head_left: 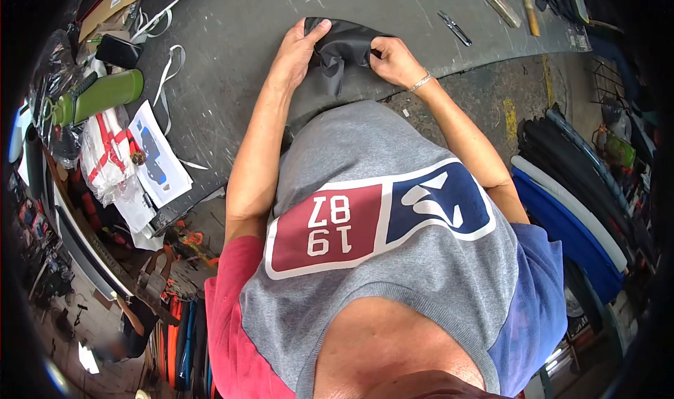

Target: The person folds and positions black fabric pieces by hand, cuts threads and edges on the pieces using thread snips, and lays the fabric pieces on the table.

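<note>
A piece of black fabric (345,48) lies bunched on the dark grey worktable (239,34) near its front edge. My left hand (298,48) grips the fabric's left side, with the thumb over its top corner. My right hand (394,60), a silver bracelet at its wrist, pinches the fabric's right edge. Both arms reach forward over my grey shirt with a red and blue print.
A green bottle (105,93), a black phone (118,50), white straps (172,62) and a printed sheet (158,157) lie at the table's left. A small metal tool (455,28) and a wooden stick (528,5) lie at the far right. Rolled blue, white and black material (569,209) is stacked on the floor at the right.
</note>
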Demonstrator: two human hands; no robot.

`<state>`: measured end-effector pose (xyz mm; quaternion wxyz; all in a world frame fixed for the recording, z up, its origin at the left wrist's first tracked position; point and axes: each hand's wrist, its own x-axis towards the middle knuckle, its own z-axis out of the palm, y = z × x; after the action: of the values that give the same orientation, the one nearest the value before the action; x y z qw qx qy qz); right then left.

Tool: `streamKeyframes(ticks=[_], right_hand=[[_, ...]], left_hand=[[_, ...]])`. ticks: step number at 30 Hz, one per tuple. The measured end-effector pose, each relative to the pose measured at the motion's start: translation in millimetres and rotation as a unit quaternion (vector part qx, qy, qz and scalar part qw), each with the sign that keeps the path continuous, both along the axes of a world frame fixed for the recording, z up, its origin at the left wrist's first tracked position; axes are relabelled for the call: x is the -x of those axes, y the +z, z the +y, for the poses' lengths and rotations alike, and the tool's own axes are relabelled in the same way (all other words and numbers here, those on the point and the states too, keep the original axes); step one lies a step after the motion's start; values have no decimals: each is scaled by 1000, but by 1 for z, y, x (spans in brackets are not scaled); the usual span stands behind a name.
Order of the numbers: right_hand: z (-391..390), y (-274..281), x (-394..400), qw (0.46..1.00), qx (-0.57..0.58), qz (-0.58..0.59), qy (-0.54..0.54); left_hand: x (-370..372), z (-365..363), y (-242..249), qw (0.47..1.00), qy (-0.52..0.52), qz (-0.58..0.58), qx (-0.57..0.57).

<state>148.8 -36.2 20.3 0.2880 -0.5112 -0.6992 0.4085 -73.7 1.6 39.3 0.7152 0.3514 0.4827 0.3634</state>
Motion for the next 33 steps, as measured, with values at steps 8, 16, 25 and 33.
streamKeyframes(ticks=[8,16,25,33], right_hand=[[-4,28,-5,981,150,28,118],[-21,41,-8,971,61,-185,138],[-19,25,-3,982,30,-111,150],[-41,-31,-8,989,92,-69,97]], left_hand=[[-1,8,-17,979,-47,151,-125],[-26,-10,20,997,-9,66,44],[-25,-11,-11,979,-85,178,-58],[0,-6,-51,902,-179,348,-183]])
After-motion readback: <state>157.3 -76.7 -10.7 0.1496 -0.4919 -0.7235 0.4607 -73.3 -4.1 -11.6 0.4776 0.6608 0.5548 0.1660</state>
